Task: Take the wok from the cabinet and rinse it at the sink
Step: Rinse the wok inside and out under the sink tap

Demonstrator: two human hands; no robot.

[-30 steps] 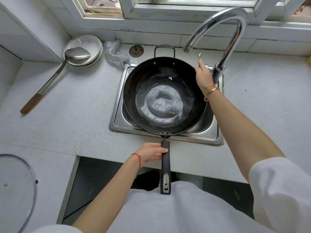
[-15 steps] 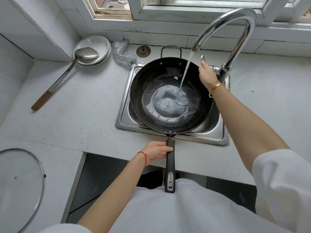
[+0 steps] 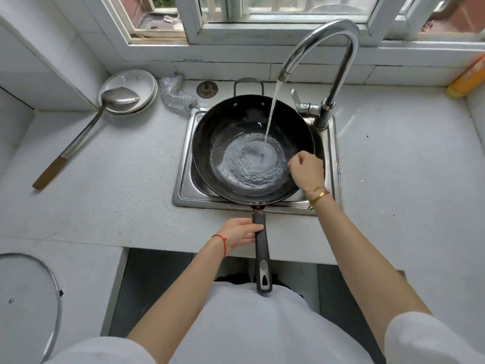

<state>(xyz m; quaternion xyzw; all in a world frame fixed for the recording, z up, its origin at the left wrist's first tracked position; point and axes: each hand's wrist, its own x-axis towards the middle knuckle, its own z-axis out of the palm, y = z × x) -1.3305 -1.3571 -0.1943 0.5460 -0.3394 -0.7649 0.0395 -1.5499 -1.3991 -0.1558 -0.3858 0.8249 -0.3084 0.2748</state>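
The left hand [image 3: 242, 232] grips the handle [image 3: 261, 241], steadying the wok [image 3: 252, 151] over the sink [image 3: 183, 185] under running water [image 3: 271, 114]; right hand [image 3: 307, 170], fingers loosely curled, seemingly empty, hovers inside its rim.

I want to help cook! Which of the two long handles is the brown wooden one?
The ladle lying on the counter left of the sink has the brown wooden end. The wok handle, held by the left hand, is black.

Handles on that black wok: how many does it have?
2. A long black handle points toward the person, gripped by the left hand. A small loop handle sits on the wok's far rim, near the window.
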